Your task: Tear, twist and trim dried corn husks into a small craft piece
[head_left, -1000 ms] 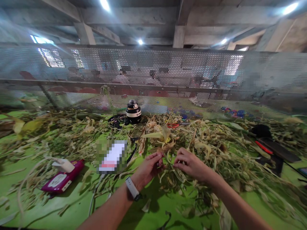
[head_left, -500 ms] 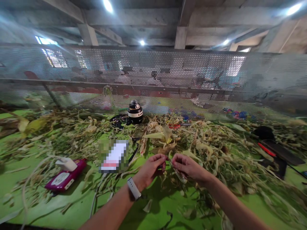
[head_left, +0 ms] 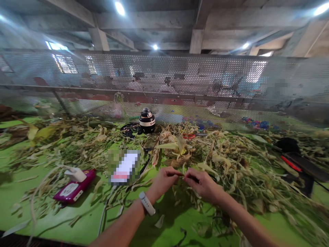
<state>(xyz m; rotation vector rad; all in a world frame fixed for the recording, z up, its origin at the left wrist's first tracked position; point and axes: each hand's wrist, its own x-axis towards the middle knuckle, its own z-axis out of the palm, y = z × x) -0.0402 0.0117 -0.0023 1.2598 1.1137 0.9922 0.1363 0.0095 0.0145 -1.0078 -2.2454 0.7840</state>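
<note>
Over the middle of the green table my left hand (head_left: 164,181) is closed, thumb and forefinger pressed together. My right hand (head_left: 202,183) faces it, closed in a pinch, the fingertips of both almost touching. A thin brownish strand of dried plant (head_left: 181,174) shows between the fingertips; its full shape is hidden. Just beyond the hands lies a heap of dried leaves and stems (head_left: 177,145), with pale and yellowish husk-like leaves on top. Loose dried bits lie under the right hand. A pale watch band (head_left: 147,203) is on my left wrist.
A blurred-out phone (head_left: 125,166) on a cable lies left of my hands. Farther left is a purple power bank (head_left: 75,187) with a white plug. A black round container (head_left: 147,120) stands near the perforated metal screen (head_left: 164,79). At right lies a black item with red (head_left: 291,163).
Both hands stay close together in front of the heap, and my left wrist has turned slightly. The pale strand that hung below my right fingers shows less. The view has shifted a little left.
</note>
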